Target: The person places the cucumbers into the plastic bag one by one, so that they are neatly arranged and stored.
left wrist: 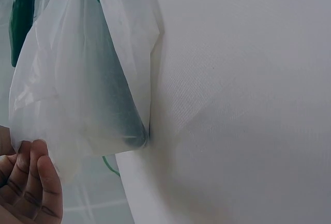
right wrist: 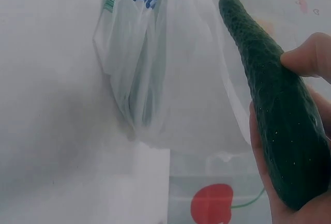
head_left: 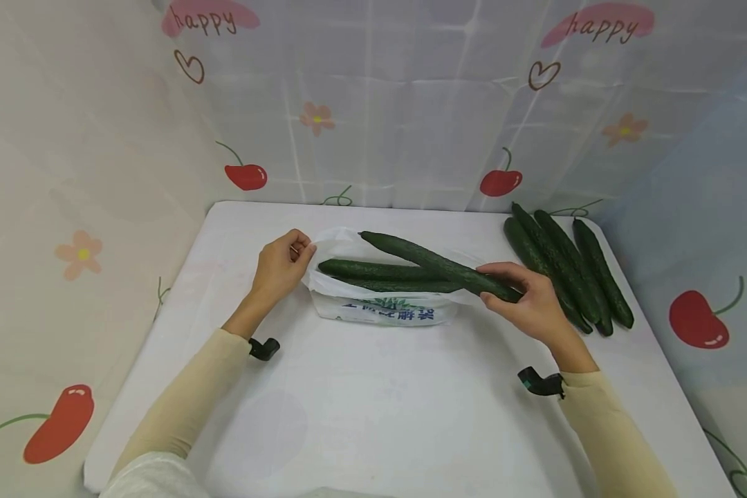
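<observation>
A white plastic bag (head_left: 382,309) with green and blue print lies on the table, its mouth spread open. Inside it show cucumbers (head_left: 373,270), side by side. My left hand (head_left: 282,266) pinches the left rim of the bag between thumb and fingers; in the left wrist view those fingers (left wrist: 32,182) hold the thin plastic. My right hand (head_left: 529,297) grips another cucumber (head_left: 429,259) near its right end. That cucumber slants over the bag's mouth, its far tip up and to the left. The right wrist view shows thumb and fingers round the cucumber (right wrist: 282,115).
Several more cucumbers (head_left: 566,270) lie together at the table's back right corner. The white table (head_left: 373,408) stands against printed curtains (head_left: 404,104) at the back and sides. A pale edge of something (head_left: 342,492) shows at the bottom of the head view.
</observation>
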`<state>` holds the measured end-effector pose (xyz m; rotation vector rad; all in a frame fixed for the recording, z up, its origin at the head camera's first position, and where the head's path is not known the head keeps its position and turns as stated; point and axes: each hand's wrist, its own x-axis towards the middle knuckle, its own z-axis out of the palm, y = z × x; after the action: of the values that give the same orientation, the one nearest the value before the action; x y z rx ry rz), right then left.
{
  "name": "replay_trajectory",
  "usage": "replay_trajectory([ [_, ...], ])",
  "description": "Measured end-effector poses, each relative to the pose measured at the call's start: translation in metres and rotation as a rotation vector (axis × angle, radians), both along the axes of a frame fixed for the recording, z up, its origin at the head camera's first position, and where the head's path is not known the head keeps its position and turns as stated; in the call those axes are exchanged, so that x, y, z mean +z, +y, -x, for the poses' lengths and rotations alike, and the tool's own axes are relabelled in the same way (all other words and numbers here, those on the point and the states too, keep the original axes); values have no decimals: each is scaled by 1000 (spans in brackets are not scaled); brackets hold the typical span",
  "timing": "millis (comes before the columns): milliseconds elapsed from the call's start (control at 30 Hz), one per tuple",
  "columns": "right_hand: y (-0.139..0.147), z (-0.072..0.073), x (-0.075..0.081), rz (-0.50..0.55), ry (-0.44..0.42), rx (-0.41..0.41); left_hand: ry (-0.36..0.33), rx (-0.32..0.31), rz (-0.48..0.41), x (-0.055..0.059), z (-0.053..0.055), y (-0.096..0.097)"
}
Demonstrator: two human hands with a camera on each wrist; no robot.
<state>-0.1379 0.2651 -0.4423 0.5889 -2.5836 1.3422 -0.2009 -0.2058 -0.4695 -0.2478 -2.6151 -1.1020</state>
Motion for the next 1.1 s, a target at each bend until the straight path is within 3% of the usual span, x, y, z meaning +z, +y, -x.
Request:
replay_trajectory([
  [167,-9,4,0,-16,-48,24,8,-2,2,0,0,0],
  [500,-29,17,-1,-35,-47,115,4,7,-9,0,-1,-3],
  [1100,-71,41,1,-138,-45,190,6,17,-5,4,-4,-7],
])
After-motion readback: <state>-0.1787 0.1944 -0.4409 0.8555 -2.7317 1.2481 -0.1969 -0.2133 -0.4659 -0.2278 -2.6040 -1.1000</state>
